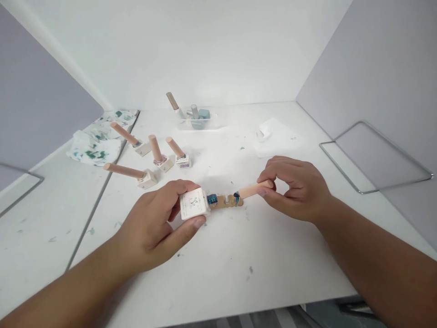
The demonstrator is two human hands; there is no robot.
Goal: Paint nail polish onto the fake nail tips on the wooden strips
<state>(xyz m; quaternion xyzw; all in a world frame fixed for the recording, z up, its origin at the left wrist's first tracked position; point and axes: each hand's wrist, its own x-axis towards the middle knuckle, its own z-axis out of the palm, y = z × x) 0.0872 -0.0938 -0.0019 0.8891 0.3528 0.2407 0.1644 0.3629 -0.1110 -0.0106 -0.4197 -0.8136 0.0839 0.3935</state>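
The left hand (pixel 160 218) pinches a white bottle (pixel 194 204), neck pointing to 3 o'clock. The right hand (pixel 293 187) grips the brush cap (pixel 254 188) closed-fingered, its long axis running 9-to-3 above the counter (pixel 218 282).

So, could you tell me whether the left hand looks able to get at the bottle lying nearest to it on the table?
Probably not at once: the left hand is shut on a white bottle. The lying bottle is close by, with bare table between them, so the path itself looks free.
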